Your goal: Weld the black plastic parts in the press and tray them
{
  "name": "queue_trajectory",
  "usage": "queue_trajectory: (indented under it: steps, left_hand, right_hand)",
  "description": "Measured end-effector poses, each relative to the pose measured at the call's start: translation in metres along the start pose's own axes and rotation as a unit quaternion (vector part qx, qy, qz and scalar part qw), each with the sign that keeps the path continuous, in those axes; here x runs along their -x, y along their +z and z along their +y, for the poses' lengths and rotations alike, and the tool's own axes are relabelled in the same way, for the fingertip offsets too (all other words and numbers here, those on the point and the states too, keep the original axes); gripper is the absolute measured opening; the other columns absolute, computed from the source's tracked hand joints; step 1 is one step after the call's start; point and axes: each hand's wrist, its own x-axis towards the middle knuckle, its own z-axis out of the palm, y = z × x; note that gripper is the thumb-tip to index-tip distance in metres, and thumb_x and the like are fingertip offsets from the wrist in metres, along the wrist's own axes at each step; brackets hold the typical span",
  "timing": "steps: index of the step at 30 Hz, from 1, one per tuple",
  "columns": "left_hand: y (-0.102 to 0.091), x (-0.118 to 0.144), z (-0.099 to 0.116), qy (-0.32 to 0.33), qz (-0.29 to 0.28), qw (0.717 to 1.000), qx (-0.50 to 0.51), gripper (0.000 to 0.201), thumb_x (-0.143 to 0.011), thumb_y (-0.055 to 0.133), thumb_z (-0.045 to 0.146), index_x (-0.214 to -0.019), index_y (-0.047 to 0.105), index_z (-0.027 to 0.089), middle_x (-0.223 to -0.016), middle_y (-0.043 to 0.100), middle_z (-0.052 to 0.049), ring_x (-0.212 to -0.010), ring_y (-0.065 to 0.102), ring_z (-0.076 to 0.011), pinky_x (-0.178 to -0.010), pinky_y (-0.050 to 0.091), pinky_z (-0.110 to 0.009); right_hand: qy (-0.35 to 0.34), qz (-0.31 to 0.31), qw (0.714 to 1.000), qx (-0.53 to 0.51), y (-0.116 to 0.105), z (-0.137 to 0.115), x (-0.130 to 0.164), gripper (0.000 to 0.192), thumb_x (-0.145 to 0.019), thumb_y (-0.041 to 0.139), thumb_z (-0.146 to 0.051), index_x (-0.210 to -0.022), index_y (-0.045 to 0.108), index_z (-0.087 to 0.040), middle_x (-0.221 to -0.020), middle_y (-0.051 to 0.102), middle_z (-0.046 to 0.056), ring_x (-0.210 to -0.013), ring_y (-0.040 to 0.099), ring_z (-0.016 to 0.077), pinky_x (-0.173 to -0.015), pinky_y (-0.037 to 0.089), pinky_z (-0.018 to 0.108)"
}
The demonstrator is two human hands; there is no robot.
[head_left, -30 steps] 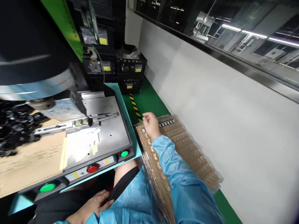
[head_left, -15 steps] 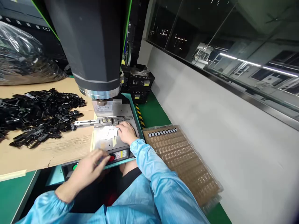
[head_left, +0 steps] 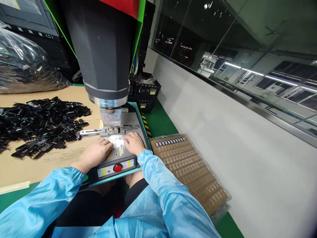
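Note:
My left hand (head_left: pixel 98 152) is at the left side of a bright white, glaring patch (head_left: pixel 117 140) on the metal base plate (head_left: pixel 128 118) of a press-like machine. Its fingers are bent and close together; whatever lies under them is hidden. From the right, my right hand (head_left: pixel 135 143) rests on the plate, with fingertips at the patch's right edge by a small greyish piece. Glare hides the shape of the work there. Just behind both hands runs a metal bar fixture (head_left: pixel 112 130), below the machine's dark head (head_left: pixel 106 56).
Black plastic parts (head_left: pixel 42 122) lie heaped on cardboard at left, before a clear bag (head_left: pixel 27 62) of dark parts. A red button (head_left: pixel 117 168) sits on the machine's front. At right, a clear blister tray (head_left: pixel 190 172) holds a row of small pieces (head_left: pixel 169 141).
My left hand has moved up from in front of the red button to the white patch, uncovering the button. My right hand stays at the patch's right edge. The view has shifted slightly.

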Motion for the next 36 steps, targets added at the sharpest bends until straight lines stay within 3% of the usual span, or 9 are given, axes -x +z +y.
queue_trajectory:
  steps: [4, 7, 11, 14, 16, 21, 27, 32, 36]
  left_hand:
    - [-0.014, 0.000, -0.003, 0.057, -0.038, 0.998, -0.009, 0.026, -0.100, 0.049, 0.012, -0.101, 0.074, 0.021, -0.102, 0.073, -0.017, -0.100, 0.066, -0.0359, -0.094, 0.055, -0.053]
    - [-0.016, 0.013, -0.013, 0.070, -0.024, 0.997, -0.014, 0.034, -0.098, 0.046, 0.008, -0.112, 0.075, 0.020, -0.108, 0.073, -0.018, -0.105, 0.068, -0.0360, -0.099, 0.056, -0.054]
    - [-0.016, 0.036, -0.036, 0.033, 0.037, 0.999, -0.021, 0.041, -0.101, 0.046, 0.016, -0.133, 0.072, 0.019, -0.121, 0.073, -0.019, -0.113, 0.072, -0.0353, -0.102, 0.059, -0.052]
    - [-0.019, 0.041, -0.049, -0.023, 0.088, 0.996, 0.010, 0.045, -0.106, 0.048, 0.030, -0.146, 0.067, 0.023, -0.122, 0.072, -0.015, -0.105, 0.074, -0.0311, -0.088, 0.063, -0.043]
    - [-0.020, 0.035, -0.052, -0.052, 0.132, 0.989, 0.036, 0.044, -0.108, 0.047, 0.036, -0.146, 0.068, 0.026, -0.123, 0.073, -0.012, -0.103, 0.075, -0.0278, -0.085, 0.063, -0.039]
    - [-0.010, -0.005, -0.048, -0.076, 0.218, 0.968, 0.102, 0.038, -0.110, 0.047, 0.040, -0.127, 0.077, 0.023, -0.127, 0.077, -0.011, -0.114, 0.075, -0.0268, -0.103, 0.060, -0.039]
    - [0.012, -0.040, -0.049, -0.098, 0.142, 0.982, 0.074, 0.041, -0.108, 0.043, 0.035, -0.122, 0.078, 0.022, -0.126, 0.077, -0.014, -0.109, 0.075, -0.0297, -0.095, 0.062, -0.043]
    - [0.015, -0.041, -0.048, -0.078, 0.114, 0.990, 0.038, 0.038, -0.105, 0.048, 0.035, -0.128, 0.074, 0.020, -0.128, 0.075, -0.016, -0.118, 0.071, -0.0331, -0.104, 0.056, -0.048]
    - [0.009, -0.040, -0.042, -0.092, 0.091, 0.991, -0.025, 0.036, -0.105, 0.046, 0.034, -0.126, 0.070, 0.018, -0.121, 0.073, -0.018, -0.112, 0.070, -0.0365, -0.094, 0.053, -0.051]
  right_hand:
    - [0.005, 0.006, 1.000, 0.008, 0.003, 0.004, -0.001, 0.020, -0.107, 0.062, -0.020, -0.120, 0.077, -0.024, -0.125, 0.072, 0.005, -0.115, 0.059, 0.0248, -0.106, 0.047, 0.036]
    - [0.019, 0.015, 1.000, 0.014, 0.002, 0.005, 0.002, 0.017, -0.109, 0.059, -0.021, -0.113, 0.075, -0.023, -0.118, 0.073, 0.006, -0.112, 0.061, 0.0249, -0.101, 0.047, 0.035]
    - [0.106, 0.033, 0.994, 0.010, -0.004, 0.001, 0.004, 0.019, -0.112, 0.055, -0.027, -0.121, 0.070, -0.022, -0.104, 0.075, 0.006, -0.098, 0.067, 0.0245, -0.088, 0.048, 0.032]
    - [0.120, 0.059, 0.991, -0.014, -0.005, -0.004, -0.001, 0.021, -0.114, 0.052, -0.029, -0.122, 0.071, -0.023, -0.108, 0.076, 0.006, -0.097, 0.068, 0.0229, -0.087, 0.049, 0.031]
    - [0.093, 0.082, 0.992, -0.036, -0.002, -0.010, -0.009, 0.023, -0.114, 0.052, -0.028, -0.120, 0.074, -0.023, -0.117, 0.075, 0.007, -0.104, 0.069, 0.0220, -0.093, 0.051, 0.031]
    - [0.034, 0.113, 0.992, -0.044, 0.010, -0.027, -0.037, 0.035, -0.113, 0.051, -0.023, -0.142, 0.071, -0.023, -0.131, 0.072, 0.008, -0.118, 0.066, 0.0222, -0.107, 0.050, 0.031]
    - [0.026, 0.054, 0.997, 0.043, 0.007, -0.043, -0.056, 0.032, -0.115, 0.051, -0.031, -0.138, 0.074, -0.031, -0.126, 0.070, 0.008, -0.115, 0.060, 0.0259, -0.100, 0.051, 0.038]
    - [-0.009, 0.031, 0.995, 0.092, -0.001, -0.049, -0.048, 0.041, -0.112, 0.053, -0.028, -0.151, 0.063, -0.028, -0.133, 0.064, 0.012, -0.121, 0.052, 0.0309, -0.099, 0.050, 0.046]
    - [-0.021, 0.032, 0.993, 0.114, -0.001, -0.053, -0.043, 0.040, -0.111, 0.053, -0.027, -0.150, 0.061, -0.024, -0.135, 0.063, 0.013, -0.122, 0.051, 0.0320, -0.100, 0.049, 0.048]
